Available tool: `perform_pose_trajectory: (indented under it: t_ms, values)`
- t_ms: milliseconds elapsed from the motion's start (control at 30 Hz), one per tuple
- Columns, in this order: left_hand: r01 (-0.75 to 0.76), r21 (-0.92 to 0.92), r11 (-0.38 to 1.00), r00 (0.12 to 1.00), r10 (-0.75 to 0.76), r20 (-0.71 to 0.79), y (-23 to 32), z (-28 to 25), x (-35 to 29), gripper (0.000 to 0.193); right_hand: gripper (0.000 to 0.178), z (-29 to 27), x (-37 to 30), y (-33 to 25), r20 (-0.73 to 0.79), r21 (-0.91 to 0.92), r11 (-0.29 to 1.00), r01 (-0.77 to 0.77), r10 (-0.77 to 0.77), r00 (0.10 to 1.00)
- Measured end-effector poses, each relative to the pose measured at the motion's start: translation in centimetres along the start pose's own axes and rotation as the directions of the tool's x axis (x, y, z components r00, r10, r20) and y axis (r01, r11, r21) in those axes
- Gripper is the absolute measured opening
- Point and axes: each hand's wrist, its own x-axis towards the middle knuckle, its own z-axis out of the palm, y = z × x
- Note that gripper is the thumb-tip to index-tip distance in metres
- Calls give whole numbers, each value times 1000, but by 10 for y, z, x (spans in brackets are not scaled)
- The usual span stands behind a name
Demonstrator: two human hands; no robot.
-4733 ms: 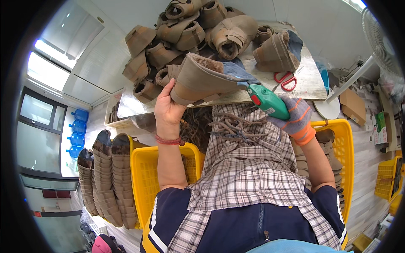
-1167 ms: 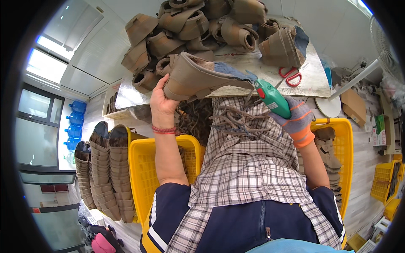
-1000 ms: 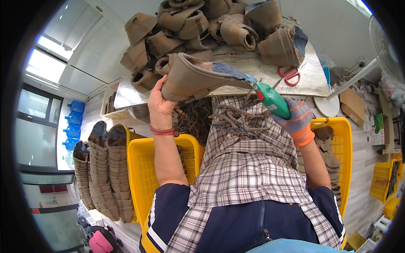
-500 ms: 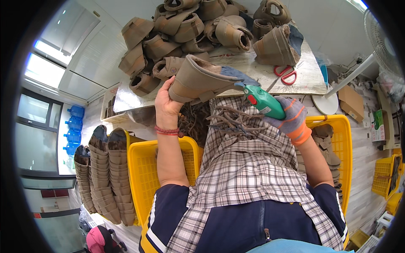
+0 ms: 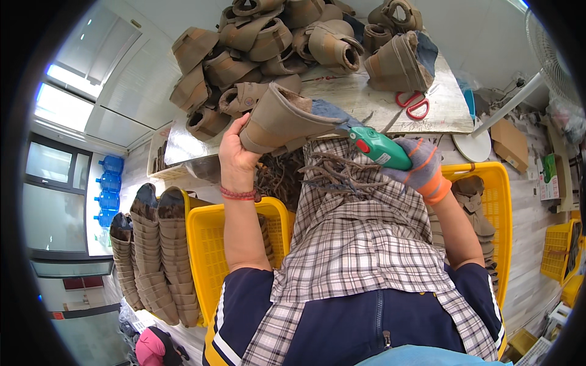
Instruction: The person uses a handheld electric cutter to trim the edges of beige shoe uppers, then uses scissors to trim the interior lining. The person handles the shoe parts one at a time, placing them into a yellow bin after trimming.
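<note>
Since half a second ago the tan boot upper (image 5: 287, 119) has dropped slightly lower and rolled a touch, its open cuff now angled toward the right; the green tool has closed in on its blue-lined edge.

Left hand (image 5: 237, 149), bare, red band at the wrist: fingers wrapped around the rear of the boot upper, clamped on it, lifted clear above the lap and in front of the tabletop (image 5: 378, 104) edge.

Right hand (image 5: 414, 163), in a grey glove with orange cuff: closed around the handle of a green powered cutter (image 5: 378, 146), red button on top. Cutter nose meets the boot upper's blue lining; whether blade touches the material, cannot tell.

Lap: plaid apron, a tangle of thin brown trimmings (image 5: 336, 174) lying on it just below the cutter.

Tabletop: heap of similar tan boot uppers (image 5: 268, 43) at the far side; red-handled scissors (image 5: 415, 104) lying near the right edge beside one upright piece.

Left of the person: yellow crate (image 5: 210, 256), stacked nested soles (image 5: 165, 256) just beside it. Right: second yellow crate (image 5: 500, 201) holding more brown pieces.
</note>
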Motion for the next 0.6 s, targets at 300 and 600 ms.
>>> perform_pose_trajectory:
  t_ms: [300,600]
  values:
    - [-74,-21,997,996,72,-53,13,-8,-6,28,46,6,-8,11,-33,-81,996,-34,31,999]
    - [26,-45,999,1000,-26,-17,4,-12,11,27,46,6,-3,3,-69,-25,999,-21,19,997]
